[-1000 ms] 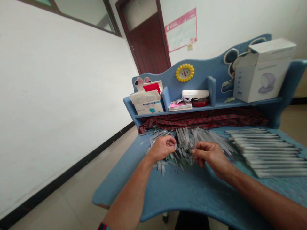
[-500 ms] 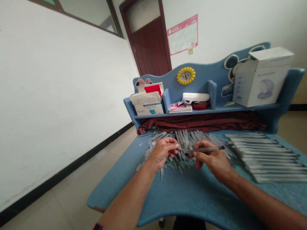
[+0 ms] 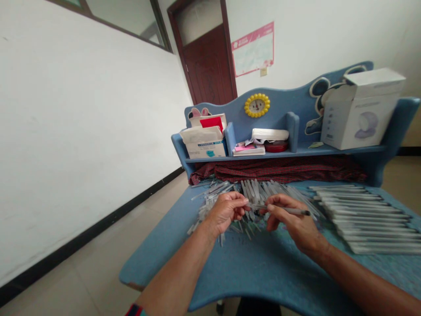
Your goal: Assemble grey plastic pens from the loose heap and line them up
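I have the pen [image 3: 298, 212] nearly level, and expect it to be light, stiff and slick, best gripped mid-barrel. The right hand [image 3: 291, 216] has its fingers closed round the barrel; the left hand [image 3: 230, 207] pinches the other end. Since half a second ago, its dark end has dipped slightly. Loose plastic pieces [image 3: 251, 188] lie just beyond, on the desk [image 3: 250, 267]

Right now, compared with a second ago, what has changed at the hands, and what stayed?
The right hand held a slim piece upright; it now holds a pen sideways, dark end rightward. The left hand has edged closer, pinched at the pen's left end. The stacked pens and white box look unmoved.
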A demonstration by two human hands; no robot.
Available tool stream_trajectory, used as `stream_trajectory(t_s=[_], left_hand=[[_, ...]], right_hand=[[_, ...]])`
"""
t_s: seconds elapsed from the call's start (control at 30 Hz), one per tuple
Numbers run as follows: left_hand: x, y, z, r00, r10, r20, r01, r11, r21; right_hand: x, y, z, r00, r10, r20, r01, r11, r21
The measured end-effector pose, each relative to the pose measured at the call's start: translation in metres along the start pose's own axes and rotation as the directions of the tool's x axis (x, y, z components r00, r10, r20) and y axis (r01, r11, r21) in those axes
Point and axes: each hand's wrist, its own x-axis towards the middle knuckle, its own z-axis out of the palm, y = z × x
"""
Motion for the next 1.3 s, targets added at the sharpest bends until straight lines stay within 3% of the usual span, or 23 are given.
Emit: stream_trajectory(t_s=[0.37,0.6,0.8,1.3], left_hand=[[-0.003,-0.003,0.004,0.988,-0.101,0.118,0.107,0.994,-0.038],[-0.004,-0.007,0.010,0.976,-0.033,0.215,0.106,0.935,-0.339],[-0.005,-0.010,0.013,0.981,0.013,0.193,0.062,0.922,-0.381],[-0.011,-0.011,0.021,0.991,-0.043,0.127,0.086,0.931,-0.354]], right_hand=[[0.001,-0.001,0.002,1.000,0.026,0.000,-0.026,0.999,0.030],[-0.001,-0.009,0.003,1.000,-0.014,-0.026,0.016,0.998,0.063],[-0.005,-0.015,0.006,0.999,-0.032,0.008,0.032,0.999,0.017],[-0.007,-0.005,0.012,0.998,-0.068,0.002,0.067,0.997,0.029]])
